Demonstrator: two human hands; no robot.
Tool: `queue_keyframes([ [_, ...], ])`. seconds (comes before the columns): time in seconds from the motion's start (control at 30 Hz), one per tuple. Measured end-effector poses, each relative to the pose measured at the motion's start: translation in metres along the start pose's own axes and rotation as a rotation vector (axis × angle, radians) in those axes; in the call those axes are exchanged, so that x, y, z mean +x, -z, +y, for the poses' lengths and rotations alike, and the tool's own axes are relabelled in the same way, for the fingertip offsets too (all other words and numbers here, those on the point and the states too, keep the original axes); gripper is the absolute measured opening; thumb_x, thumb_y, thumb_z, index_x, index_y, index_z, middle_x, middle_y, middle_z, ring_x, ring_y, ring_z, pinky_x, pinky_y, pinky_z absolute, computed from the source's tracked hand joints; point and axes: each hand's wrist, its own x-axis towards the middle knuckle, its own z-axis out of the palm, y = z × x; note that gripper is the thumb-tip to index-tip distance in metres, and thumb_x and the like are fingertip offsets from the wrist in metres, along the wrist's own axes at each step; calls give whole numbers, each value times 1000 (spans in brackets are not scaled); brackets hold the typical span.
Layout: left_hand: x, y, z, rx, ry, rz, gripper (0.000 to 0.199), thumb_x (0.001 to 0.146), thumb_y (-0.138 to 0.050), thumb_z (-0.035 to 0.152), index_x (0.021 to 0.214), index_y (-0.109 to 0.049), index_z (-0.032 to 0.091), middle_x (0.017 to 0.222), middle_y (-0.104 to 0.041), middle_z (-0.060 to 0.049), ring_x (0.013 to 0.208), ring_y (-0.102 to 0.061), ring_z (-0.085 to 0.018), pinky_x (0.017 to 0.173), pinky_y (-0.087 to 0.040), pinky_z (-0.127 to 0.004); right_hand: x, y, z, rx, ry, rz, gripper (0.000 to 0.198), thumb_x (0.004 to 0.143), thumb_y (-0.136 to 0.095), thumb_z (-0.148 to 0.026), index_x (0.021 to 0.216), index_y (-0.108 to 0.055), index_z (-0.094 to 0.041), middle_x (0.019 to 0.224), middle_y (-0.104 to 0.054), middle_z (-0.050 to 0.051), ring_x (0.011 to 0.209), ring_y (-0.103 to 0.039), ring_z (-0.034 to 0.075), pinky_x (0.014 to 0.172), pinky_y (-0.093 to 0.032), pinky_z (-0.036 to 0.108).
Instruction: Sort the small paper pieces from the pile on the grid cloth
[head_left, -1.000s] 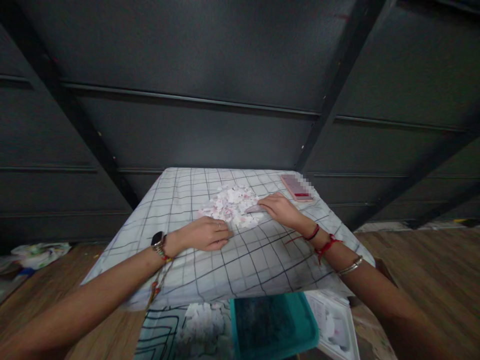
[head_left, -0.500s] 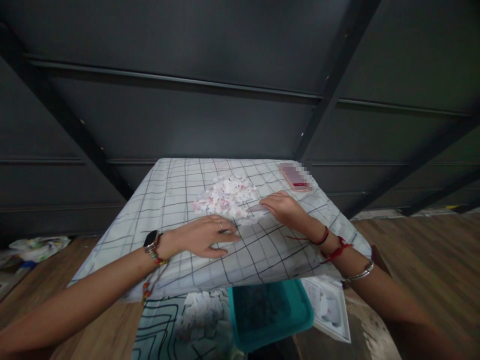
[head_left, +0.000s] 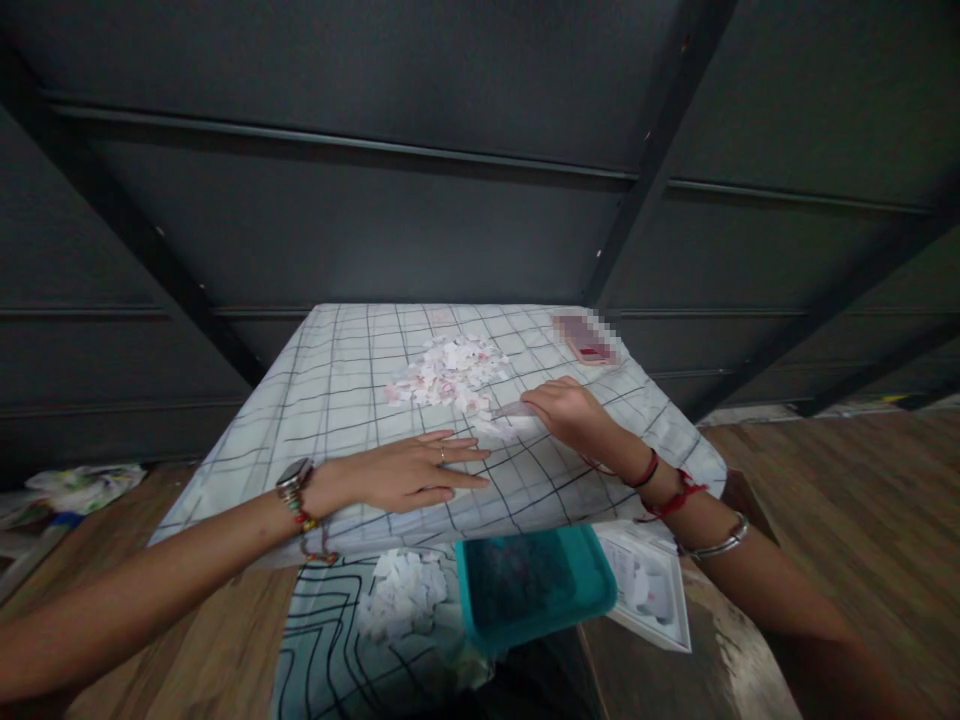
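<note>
My left hand [head_left: 409,472] lies palm down near the front of a white checked tablecloth [head_left: 300,420], its fingers stretched out and apart. Just beyond those fingertips is a loose heap of small torn paper scraps [head_left: 454,372], white with some pinkish pieces. My right hand [head_left: 574,412] is closed in a pinch at the heap's right side. From its fingertips a thin, greyish tapered piece [head_left: 513,410] points left toward the scraps; its exact kind is unclear. A few pale scraps [head_left: 499,428] lie under and beside that piece.
A phone [head_left: 586,340], partly pixelated, lies at the table's back right. Below the front edge are a teal plastic tub [head_left: 540,635], a second heap of paper scraps [head_left: 405,595] on patterned cloth, and an open white box [head_left: 660,632]. A dark panelled wall [head_left: 450,230] stands behind.
My left hand has flattened, and its fingers have spread and reached slightly right. My right hand keeps its pinch on the tapered piece. The whole view has shifted slightly.
</note>
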Motion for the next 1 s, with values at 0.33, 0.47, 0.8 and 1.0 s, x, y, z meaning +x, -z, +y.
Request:
queue_keyframes([
  [0.33, -11, -2, 13, -6, 89, -2, 39, 94, -33, 31, 133, -33, 34, 143, -23, 3, 132, -20, -20, 109, -10, -41, -14, 12, -18, -13, -98, -77, 24, 89, -37, -19, 87, -61, -14, 80, -65, 6, 79, -56, 16, 73, -32, 27],
  [0.47, -21, -3, 14, -5, 93, 13, 39, 94, -34, 32, 132, -33, 35, 144, -21, 4, 133, -17, -20, 109, -10, -40, -23, 17, -23, -33, -117, -63, 24, 89, -38, -21, 84, -61, -15, 79, -65, 6, 78, -58, 16, 72, -32, 27],
  [0.8, -23, -6, 15, 15, 68, 83, 38, 93, -38, 30, 131, -36, 35, 142, -26, 2, 131, -22, -20, 108, -15, -42, -31, 21, -34, 55, 38, 26, 22, 89, -40, -22, 81, -60, -15, 73, -63, 4, 74, -57, 14, 73, -33, 26],
  [1.0, -22, -7, 14, 11, 61, 95, 39, 92, -40, 28, 130, -36, 35, 142, -27, 2, 131, -23, -20, 108, -16, -42, -35, 26, -30, 34, 24, 1, 24, 89, -39, -19, 80, -60, -15, 73, -63, 5, 73, -55, 15, 71, -33, 26],
])
